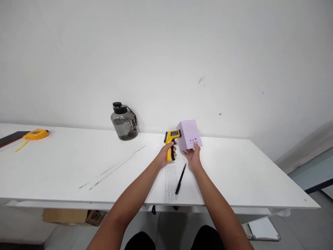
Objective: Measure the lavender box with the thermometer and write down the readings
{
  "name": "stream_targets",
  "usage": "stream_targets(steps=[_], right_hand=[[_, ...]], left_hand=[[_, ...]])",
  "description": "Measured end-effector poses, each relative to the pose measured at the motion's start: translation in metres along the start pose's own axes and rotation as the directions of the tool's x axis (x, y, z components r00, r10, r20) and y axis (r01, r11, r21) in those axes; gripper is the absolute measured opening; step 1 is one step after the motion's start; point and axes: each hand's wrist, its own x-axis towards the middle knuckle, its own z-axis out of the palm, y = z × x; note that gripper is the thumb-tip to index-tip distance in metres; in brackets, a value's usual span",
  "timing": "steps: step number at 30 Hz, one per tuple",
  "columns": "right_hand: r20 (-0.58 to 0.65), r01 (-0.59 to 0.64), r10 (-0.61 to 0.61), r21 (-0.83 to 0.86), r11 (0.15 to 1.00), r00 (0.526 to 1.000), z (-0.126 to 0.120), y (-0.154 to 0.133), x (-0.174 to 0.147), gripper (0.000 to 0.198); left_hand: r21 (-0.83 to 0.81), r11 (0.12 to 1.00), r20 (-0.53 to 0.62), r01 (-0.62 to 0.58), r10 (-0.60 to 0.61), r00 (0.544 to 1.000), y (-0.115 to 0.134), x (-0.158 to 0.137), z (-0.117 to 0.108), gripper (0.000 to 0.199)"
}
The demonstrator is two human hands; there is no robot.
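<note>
My left hand is wrapped round the handle of a yellow and black infrared thermometer gun. Its nose points right, against or very close to the left side of a lilac box. With the thumb on the front face and fingers underneath, my right hand holds this box, tilted, near the back of the table. Small dark marks show low on the box's front. Between my forearms, a black pen lies on a written sheet of paper.
A grey see-through water jug stands by the wall. Far left are a yellow tape measure and a dark flat object. The white table ends at my front and on the right. A cardboard box sits below.
</note>
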Motion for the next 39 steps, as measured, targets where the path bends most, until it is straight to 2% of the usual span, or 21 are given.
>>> stream_targets(steps=[6, 17, 22, 28, 39], right_hand=[[0.016, -0.008, 0.008, 0.020, 1.000, 1.000, 0.0002, 0.0012, -0.0008, 0.066], [0.007, 0.012, -0.012, -0.012, 1.000, 1.000, -0.0014, -0.0004, -0.0003, 0.065], [0.003, 0.034, -0.034, -0.029, 0.999, 0.999, -0.0022, -0.0008, -0.0006, 0.062], [-0.003, 0.031, -0.031, -0.027, 0.999, 1.000, -0.0018, -0.0007, -0.0005, 0.062], [-0.012, 0.025, -0.025, -0.017, 1.000, 1.000, -0.0029, -0.0013, 0.0001, 0.064]], left_hand=[[-0.009, 1.000, -0.006, -0.001, 0.001, 1.000, 0.0018, -0.0014, 0.0012, 0.029], [-0.006, 1.000, 0.005, 0.006, -0.006, 1.000, 0.0024, -0.0014, 0.0022, 0.040], [0.011, 1.000, -0.038, -0.024, 0.024, 0.999, -0.0023, 0.0028, -0.0004, 0.039], [0.029, 1.000, -0.059, -0.006, 0.008, 0.998, -0.0022, 0.0020, 0.0015, 0.042], [0.038, 0.999, -0.006, -0.028, 0.028, 1.000, 0.0006, -0.0016, 0.0015, 0.045]])
